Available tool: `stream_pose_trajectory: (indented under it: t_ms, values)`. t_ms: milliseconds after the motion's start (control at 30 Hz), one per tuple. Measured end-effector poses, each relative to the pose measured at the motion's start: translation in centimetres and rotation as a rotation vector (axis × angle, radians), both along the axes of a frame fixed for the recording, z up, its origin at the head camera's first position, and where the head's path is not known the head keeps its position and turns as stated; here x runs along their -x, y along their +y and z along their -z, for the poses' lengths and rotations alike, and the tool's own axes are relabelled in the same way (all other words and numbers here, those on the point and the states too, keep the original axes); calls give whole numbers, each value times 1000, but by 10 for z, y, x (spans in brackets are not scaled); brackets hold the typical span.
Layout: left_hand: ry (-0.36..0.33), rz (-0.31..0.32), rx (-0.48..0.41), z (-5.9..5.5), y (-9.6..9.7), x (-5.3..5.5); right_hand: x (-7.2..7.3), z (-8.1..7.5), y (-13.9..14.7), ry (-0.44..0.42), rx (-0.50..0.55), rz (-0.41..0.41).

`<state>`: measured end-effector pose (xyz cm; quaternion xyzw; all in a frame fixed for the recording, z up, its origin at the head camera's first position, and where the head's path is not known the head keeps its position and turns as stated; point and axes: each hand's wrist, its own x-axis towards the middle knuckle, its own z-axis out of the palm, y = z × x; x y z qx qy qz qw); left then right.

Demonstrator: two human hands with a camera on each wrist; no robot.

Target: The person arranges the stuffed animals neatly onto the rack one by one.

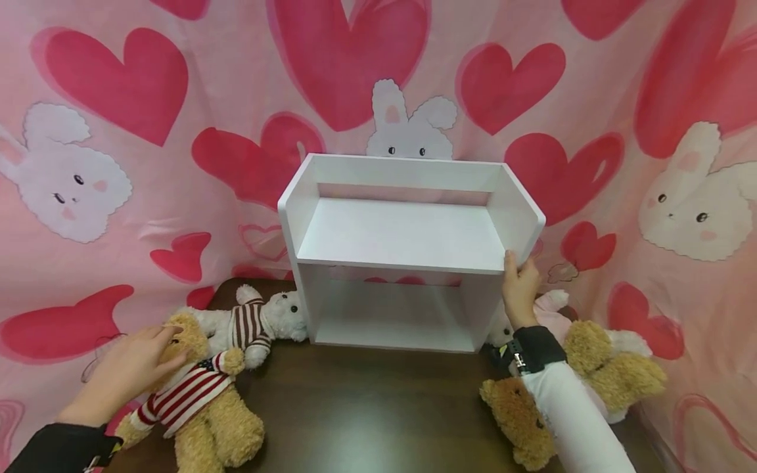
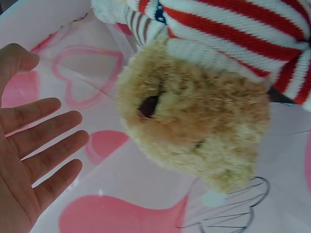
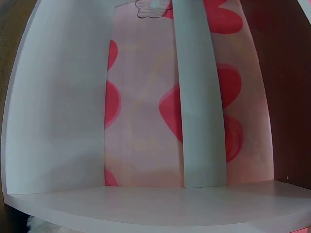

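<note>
A white two-tier shelf [image 1: 402, 230] stands on the dark table, both tiers bare. My right hand [image 1: 520, 292] grips the front edge of its right side panel at the middle board. In the right wrist view the shelf's inside [image 3: 58, 107] fills the picture and the hand is hidden. My left hand [image 1: 138, 358] is by the head of a tan teddy bear [image 1: 192, 394] in a red-and-white striped sweater. In the left wrist view its fingers are spread and straight, a gap away from the bear's head [image 2: 194, 116].
A white plush toy [image 1: 248, 322] in a brown-striped shirt lies against the shelf's left side. On the right, a brown teddy bear [image 1: 517, 417] and a tan plush [image 1: 627, 374] lie around my forearm. A pink cloth [image 1: 236, 79] with hearts and rabbits hangs behind.
</note>
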<state>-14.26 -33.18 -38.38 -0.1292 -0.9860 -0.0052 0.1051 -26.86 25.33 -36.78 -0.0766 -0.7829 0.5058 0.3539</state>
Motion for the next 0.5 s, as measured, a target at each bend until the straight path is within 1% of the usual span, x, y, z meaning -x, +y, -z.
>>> stream_pose_trajectory:
  t_ms: [133, 300, 400, 500]
  values:
    - [-5, -19, -19, 6, -7, -6, -1, 1, 0, -5, -6, 4]
    - [-57, -70, -88, 13, -14, -12, -2, -1, -2, -21, -9, 4]
    - [-79, -87, -121, 17, -17, -15, -2, -2, -2, -22, -9, 6]
    - [-73, -92, -144, 21, -18, -16, -1, 0, -1, -16, -9, 10]
